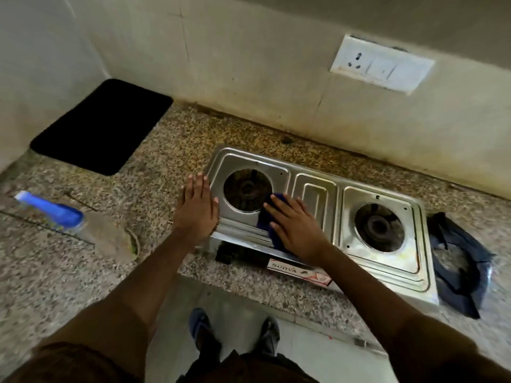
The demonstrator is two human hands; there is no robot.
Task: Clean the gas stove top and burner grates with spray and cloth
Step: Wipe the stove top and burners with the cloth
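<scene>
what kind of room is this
Most likely a home kitchen: a two-burner steel gas stove sits on a speckled granite counter, with a switch-and-socket plate on the wall behind it.

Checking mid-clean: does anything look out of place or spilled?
The clear spray bottle with blue trigger lies on its side on the granite counter. Whitish residue remains on the steel stove top by the right burner.

One stove (315,194) with two burner openings; beside the stove: one spray bottle (74,222), one black mat (102,125), one blue cloth (269,219), two hands.
</scene>
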